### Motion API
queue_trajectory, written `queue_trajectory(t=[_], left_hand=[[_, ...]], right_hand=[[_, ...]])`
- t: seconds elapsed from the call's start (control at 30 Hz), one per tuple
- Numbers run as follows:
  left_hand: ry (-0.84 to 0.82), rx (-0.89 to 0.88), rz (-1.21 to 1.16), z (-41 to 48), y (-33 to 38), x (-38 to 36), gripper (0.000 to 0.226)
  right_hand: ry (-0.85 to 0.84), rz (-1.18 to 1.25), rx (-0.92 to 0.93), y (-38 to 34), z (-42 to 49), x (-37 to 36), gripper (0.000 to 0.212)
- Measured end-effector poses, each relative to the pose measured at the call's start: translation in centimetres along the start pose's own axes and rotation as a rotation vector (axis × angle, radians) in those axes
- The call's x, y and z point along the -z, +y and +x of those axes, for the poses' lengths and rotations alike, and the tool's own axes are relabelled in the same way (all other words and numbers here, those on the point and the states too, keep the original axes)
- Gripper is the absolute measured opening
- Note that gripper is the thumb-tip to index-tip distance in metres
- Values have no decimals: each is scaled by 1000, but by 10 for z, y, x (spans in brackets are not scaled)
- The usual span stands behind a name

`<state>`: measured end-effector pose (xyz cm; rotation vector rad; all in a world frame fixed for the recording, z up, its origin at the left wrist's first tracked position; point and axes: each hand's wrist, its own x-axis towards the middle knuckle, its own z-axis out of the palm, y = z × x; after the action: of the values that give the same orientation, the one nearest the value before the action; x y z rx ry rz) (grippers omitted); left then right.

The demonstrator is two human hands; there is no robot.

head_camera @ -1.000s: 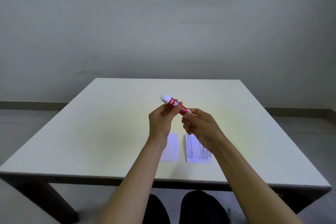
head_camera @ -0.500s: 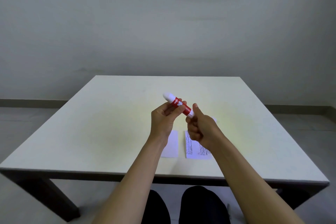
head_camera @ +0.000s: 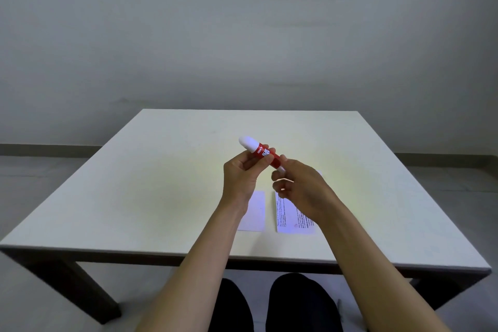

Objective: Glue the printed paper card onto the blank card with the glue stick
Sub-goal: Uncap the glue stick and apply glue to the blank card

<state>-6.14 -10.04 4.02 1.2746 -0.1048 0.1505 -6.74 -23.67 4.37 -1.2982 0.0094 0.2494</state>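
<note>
Left hand [head_camera: 240,175] clamps capped glue stick [head_camera: 262,153]; right hand [head_camera: 301,188] pinches its base. Blank card [head_camera: 256,213], printed card [head_camera: 292,219] near table [head_camera: 134,197] front edge, partly hidden by forearms.

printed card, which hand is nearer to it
Right. The right hand hovers directly above the printed card, overlapping it in view; the left hand is off to its left, over the blank card.

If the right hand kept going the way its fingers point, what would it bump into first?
Probably the glue stick: the right hand points up-left at its white base, fingertips seemingly touching it already. Beyond sits the left hand.
</note>
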Motion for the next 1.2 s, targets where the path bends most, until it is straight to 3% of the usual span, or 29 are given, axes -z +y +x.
queue_trajectory(t=[0.07, 0.23, 0.33, 0.43, 0.57, 0.67, 0.8, 0.97, 1.07, 1.2], left_hand=[[5, 7, -7, 0, 0, 2, 12], [-26, 11, -9, 1, -1, 11, 12], [-39, 36, 5, 0, -2, 8, 12], [-88, 42, 72, -3, -6, 8, 16], [-262, 0, 417, 3, -4, 42, 52], [-357, 119, 837, 5, -5, 99, 54], [-589, 237, 1175, 0, -14, 129, 65], [-666, 195, 1411, 8, -26, 120, 81], [-645, 172, 1408, 7, -35, 124, 85], [-621, 169, 1375, 6, -36, 125, 89]], right_hand=[[-25, 7, 11, 1, 0, 1, 30], [57, 122, -258, 5, 10, -12, 52], [0, 175, -194, 8, 6, -8, 49], [-92, 226, -79, 9, 2, -10, 32], [50, 355, -43, 3, 6, -9, 16], [104, 348, 8, 2, 9, 10, 11], [51, 59, 48, 13, 14, 13, 12], [159, -387, 203, 36, 22, -17, 8], [157, -661, 240, 45, 25, -28, 10], [107, -800, 277, 54, 29, -35, 10]])
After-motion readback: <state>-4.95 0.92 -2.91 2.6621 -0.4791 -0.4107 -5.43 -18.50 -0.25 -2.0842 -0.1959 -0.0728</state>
